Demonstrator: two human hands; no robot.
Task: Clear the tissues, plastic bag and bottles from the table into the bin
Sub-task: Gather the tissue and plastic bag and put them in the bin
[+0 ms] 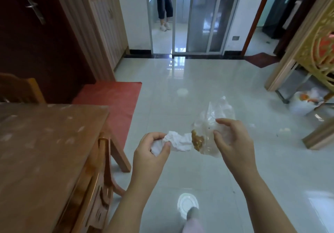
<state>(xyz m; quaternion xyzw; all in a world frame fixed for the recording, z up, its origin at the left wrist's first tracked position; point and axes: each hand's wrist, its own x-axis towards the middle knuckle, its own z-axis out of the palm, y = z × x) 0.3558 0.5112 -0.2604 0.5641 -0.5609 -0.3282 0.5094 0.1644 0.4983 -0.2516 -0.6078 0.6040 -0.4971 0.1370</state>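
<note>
My left hand is shut on a crumpled white tissue, held out over the tiled floor to the right of the wooden table. My right hand grips a clear plastic bag with brown food scraps in its lower corner; the bag touches the tissue. A bin lined with a white bag stands on the floor at the far right, partly hidden under a gilded cabinet. No bottles are in view.
A red mat lies beside the table, with a wooden chair behind it. A gold carved cabinet stands at the right. A person stands in the far doorway behind a sliding glass door. My foot is below.
</note>
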